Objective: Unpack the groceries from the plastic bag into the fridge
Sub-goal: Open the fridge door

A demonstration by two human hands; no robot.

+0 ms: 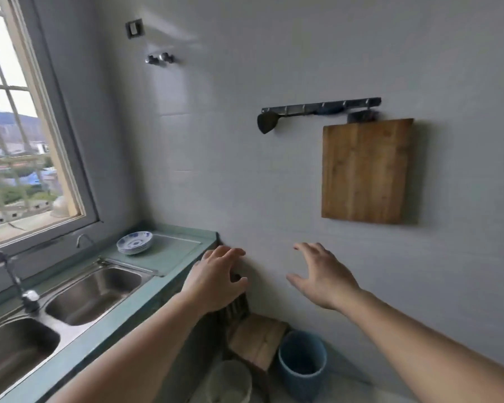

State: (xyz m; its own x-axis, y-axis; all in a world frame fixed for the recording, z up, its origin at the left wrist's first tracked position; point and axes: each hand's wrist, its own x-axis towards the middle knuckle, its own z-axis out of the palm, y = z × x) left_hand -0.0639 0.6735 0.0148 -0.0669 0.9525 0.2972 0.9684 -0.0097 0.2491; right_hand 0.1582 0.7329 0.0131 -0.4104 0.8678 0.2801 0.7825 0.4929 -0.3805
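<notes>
Both forearms fill the bottom of the view, reaching forward, and neither carries anything: the left hand [216, 279] hangs over the far right corner of the desk [128, 321] with its fingers [236, 253] loosely curled and released, while the right hand [320, 274] is spread wide in front of the bare tiled wall [245, 170], grasping nothing. No plastic bag in sight, no fridge either; both lie outside this view, so the unpacking looks not yet begun. Along the desk's left stretch sits the double sink [93, 289], and at its back right corner a stack of blue-patterned plates [135, 242]. Down on the floor beyond the desk's end stand a blue bin [301, 362], a pale bucket [230, 379] and a small wooden stool [258, 338]; a cutting board [365, 170] hangs on the wall. As for the bag when it turns up, my guess is thin, soft, slippery film that sags under its load, best taken by the handles or bunched at the mouth, with a hand under anything heavy or fragile inside.
</notes>
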